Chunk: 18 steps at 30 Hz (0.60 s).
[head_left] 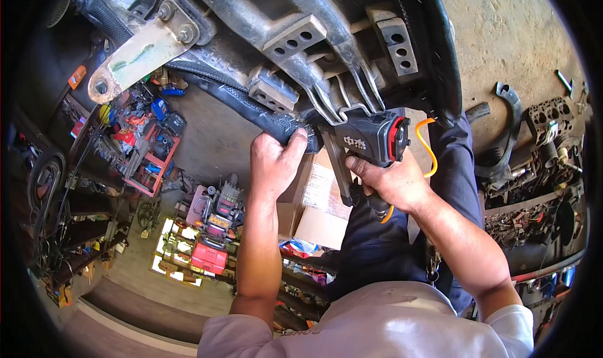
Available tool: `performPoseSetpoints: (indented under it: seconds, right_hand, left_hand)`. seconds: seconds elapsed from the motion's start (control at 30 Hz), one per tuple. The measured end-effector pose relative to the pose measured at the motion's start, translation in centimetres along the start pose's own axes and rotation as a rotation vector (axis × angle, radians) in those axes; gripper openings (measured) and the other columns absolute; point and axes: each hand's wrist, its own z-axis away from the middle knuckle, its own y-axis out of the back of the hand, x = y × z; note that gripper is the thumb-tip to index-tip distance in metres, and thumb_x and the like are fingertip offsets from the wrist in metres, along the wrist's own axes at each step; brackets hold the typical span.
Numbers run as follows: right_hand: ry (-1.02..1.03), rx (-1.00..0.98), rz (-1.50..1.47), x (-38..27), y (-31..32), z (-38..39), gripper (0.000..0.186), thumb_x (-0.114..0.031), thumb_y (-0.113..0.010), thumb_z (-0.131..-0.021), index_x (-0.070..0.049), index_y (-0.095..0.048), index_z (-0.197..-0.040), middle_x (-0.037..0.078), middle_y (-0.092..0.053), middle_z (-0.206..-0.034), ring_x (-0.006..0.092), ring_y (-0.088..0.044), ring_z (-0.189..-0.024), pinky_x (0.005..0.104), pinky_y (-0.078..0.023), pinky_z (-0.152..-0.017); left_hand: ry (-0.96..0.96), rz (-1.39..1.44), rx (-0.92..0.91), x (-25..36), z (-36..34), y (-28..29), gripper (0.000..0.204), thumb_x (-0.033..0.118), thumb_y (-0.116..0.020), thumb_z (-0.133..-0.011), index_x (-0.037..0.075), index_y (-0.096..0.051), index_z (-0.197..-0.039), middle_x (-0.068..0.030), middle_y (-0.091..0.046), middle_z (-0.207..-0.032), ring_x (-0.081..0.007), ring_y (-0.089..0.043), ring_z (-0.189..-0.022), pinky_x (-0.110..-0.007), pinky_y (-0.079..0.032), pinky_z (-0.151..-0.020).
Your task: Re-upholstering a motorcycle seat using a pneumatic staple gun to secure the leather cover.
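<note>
The ribbed black underside of what looks like a motorcycle seat (242, 16) fills the top. A black cover (232, 97) wraps over its near edge. My left hand (276, 162) is closed on that cover, thumb on top, pinching its folded edge. My right hand (392, 181) grips a black and red air staple gun (364, 138) by its handle. The gun's nose lies close to the seat's edge, right of my left hand; whether it touches is hidden. A yellow air hose (432, 149) runs from the gun. A metal bracket (141, 56) is bolted at the seat's left end.
Below the seat stands an open cardboard box (323, 223), beside my legs. Tools and parts crowd a red crate (151, 163) at left. Farther down is a machine with a red tank (208, 258). An engine block (549, 118) and scrap metal lie on the right.
</note>
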Motion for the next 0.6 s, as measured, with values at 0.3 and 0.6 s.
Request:
performPoseSetpoints:
  seconds: [0.3, 0.6]
  right_hand:
    - [-0.072, 0.01, -0.007, -0.8, -0.4, 0.3, 0.034, -0.014, -0.074, -0.097, -0.007, -0.066, -0.13, 0.001, -0.069, -0.085, 0.0079, -0.058, -0.062, 0.0292, -0.051, -0.058]
    - [0.017, -0.024, -0.33, 2.8, 0.1, 0.4, 0.024, -0.012, -0.075, -0.096, -0.002, -0.067, -0.117, 0.001, -0.066, -0.084, 0.0081, -0.058, -0.058, 0.0263, -0.049, -0.053]
  left_hand:
    - [0.007, 0.056, 0.017, -0.8, 0.1, -0.2, 0.015, 0.01, -0.068, -0.095, -0.003, -0.069, -0.087, -0.0044, -0.068, -0.074, -0.0113, -0.062, -0.07, -0.034, -0.052, -0.066]
    - [-0.085, -0.02, -0.009, -0.3, -0.2, -0.1, 0.017, 0.014, -0.069, -0.097, -0.003, -0.07, -0.099, -0.0075, -0.073, -0.084, -0.0146, -0.065, -0.078, -0.036, -0.054, -0.073]
